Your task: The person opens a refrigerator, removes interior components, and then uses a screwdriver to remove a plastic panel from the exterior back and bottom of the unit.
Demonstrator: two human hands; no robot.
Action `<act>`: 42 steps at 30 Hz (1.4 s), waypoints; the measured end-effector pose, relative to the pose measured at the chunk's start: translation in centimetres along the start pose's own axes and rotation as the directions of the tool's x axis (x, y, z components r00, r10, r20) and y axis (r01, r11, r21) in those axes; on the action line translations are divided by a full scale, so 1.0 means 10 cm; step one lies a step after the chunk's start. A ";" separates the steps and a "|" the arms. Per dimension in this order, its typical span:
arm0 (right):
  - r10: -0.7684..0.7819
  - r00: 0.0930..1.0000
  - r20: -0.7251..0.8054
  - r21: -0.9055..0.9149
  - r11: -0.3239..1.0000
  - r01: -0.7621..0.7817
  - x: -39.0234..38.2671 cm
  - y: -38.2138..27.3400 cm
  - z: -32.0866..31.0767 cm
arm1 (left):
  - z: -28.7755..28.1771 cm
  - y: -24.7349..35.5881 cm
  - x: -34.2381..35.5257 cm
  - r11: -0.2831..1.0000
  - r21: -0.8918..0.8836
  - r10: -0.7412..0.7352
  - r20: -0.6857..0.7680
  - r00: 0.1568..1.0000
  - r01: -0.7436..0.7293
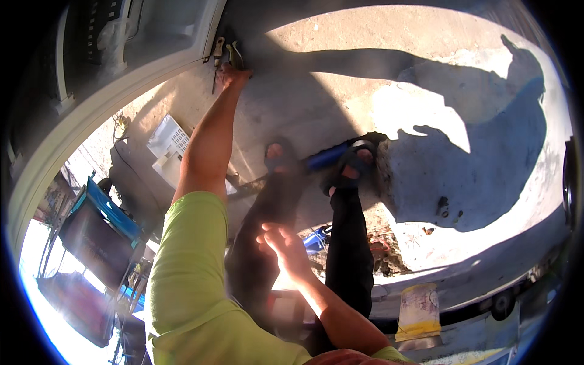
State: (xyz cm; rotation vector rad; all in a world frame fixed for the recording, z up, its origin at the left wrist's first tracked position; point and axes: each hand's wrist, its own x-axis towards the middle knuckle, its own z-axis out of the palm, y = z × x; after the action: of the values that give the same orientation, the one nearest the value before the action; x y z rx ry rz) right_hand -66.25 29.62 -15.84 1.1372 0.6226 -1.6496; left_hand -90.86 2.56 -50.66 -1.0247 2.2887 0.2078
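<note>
Our L hand (233,75) is at the green-handled tool (235,56), just R of the pale frame (152,72) nr its far corner; the tool's long axis runs approx. away from us. Can't tell if that hand's closed on it. Tan-handled tool (218,50) lies btwn it & the frame. Our R hand (283,246), loosely curled w/ nothing visible in it, is well apart from the frame, so L's nearer.

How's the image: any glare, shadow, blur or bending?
Head view: glare bleaches the lower left; a hard shadow crosses the sunlit floor; haze softens the trousers; the right hand looks slightly blurred; the left hand is too small to read its grip; the white frame curves near the rim.
</note>
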 end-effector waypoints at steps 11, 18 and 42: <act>-0.038 0.997 0.068 0.110 0.993 0.030 -0.11 -0.20 0.05 | -0.18 -0.19 -0.03 0.985 0.172 -0.019 -0.009 1.000 0.020; -0.034 0.994 0.107 0.088 0.996 0.024 -0.41 -0.51 0.17 | -0.21 -0.48 -0.04 0.991 0.073 0.126 -0.201 0.971 -0.113; -0.169 0.980 -0.104 0.053 0.983 0.175 -0.08 -0.34 -0.14 | -0.52 -0.56 -1.55 0.975 -0.001 0.205 0.388 0.899 -0.222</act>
State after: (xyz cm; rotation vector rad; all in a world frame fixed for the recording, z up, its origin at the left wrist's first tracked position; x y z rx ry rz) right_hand -68.76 32.37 -16.10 1.2450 0.7559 -1.7778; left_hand -81.37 6.40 -36.79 -0.6388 2.0260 0.4115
